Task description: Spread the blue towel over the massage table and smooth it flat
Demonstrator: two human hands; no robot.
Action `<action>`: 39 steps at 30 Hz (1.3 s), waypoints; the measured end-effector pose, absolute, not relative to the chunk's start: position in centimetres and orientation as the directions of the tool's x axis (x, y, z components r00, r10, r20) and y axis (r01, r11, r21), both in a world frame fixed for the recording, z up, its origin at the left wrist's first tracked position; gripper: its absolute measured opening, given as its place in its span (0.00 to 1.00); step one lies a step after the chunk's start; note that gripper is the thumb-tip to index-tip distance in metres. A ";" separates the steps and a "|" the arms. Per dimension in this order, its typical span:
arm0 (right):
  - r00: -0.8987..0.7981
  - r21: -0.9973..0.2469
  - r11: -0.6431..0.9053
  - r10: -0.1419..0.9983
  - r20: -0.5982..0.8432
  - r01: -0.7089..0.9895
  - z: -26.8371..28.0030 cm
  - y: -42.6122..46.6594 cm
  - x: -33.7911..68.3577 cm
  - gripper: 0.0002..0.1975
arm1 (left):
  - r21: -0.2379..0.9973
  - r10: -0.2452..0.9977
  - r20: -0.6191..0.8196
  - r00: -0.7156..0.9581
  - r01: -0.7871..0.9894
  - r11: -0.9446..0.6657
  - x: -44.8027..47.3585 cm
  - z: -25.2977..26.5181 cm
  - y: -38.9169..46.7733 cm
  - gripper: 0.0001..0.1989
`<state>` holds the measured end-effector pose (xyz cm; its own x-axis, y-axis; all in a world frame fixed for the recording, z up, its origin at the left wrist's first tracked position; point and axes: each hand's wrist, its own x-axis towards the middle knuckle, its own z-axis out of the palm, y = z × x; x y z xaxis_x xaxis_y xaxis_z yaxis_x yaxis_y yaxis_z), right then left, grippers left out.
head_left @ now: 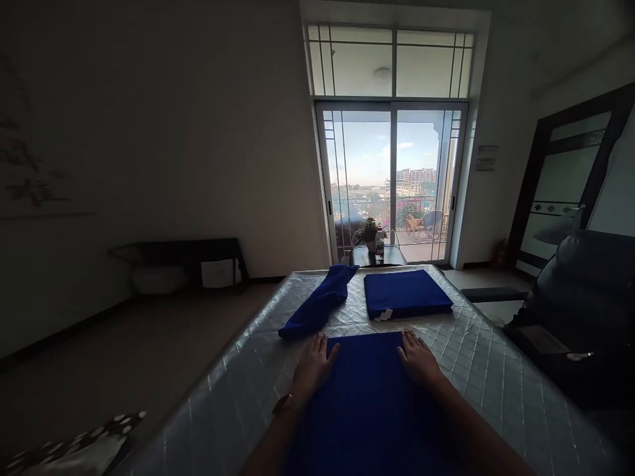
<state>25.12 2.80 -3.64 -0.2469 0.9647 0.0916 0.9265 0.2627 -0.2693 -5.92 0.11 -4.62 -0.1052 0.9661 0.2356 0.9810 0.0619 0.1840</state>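
A blue cloth (367, 396) lies flat on the quilted silver mattress (238, 377) in front of me, its near end running out of view at the bottom. My left hand (315, 367) rests open on the far left corner of the cloth, fingers stretched forward. On the far right corner lies my right hand (418, 357), also open and flat. Beyond my right hand sits a neatly folded blue cloth (409, 291) with white tags at its near edge. A loosely bunched blue cloth (320, 301) lies beyond my left hand.
A small dark table (356, 256) with a potted plant (370, 233) and a bottle (380, 246) stands past the bed, before a glass sliding door (360, 172). On the right is a dark armchair (585, 297). Polka-dot fabric (94, 436) shows at lower left.
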 end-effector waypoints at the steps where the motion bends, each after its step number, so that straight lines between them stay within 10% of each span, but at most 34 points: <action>1: -0.241 -0.270 0.258 0.966 0.095 0.928 -3.7 2.9 25.1 0.35 | 0.181 0.966 0.235 -0.103 0.982 0.061 -5.9 -4.7 0.2 0.38; 14: -0.229 -0.276 0.263 0.962 0.152 0.924 -4.5 3.1 25.0 0.34 | 0.191 0.978 0.166 -0.129 0.977 0.096 -4.1 -2.9 0.8 0.39; 25: -0.329 -0.175 0.360 0.926 0.184 0.917 -5.5 3.3 25.8 0.33 | 0.222 0.905 0.247 0.348 0.888 -0.402 15.0 -3.4 1.6 0.28; 39: -0.236 -0.281 0.272 0.959 0.155 0.920 -4.2 2.9 25.1 0.32 | 0.171 0.981 0.195 -0.002 0.985 -0.032 -2.7 -4.5 0.4 0.32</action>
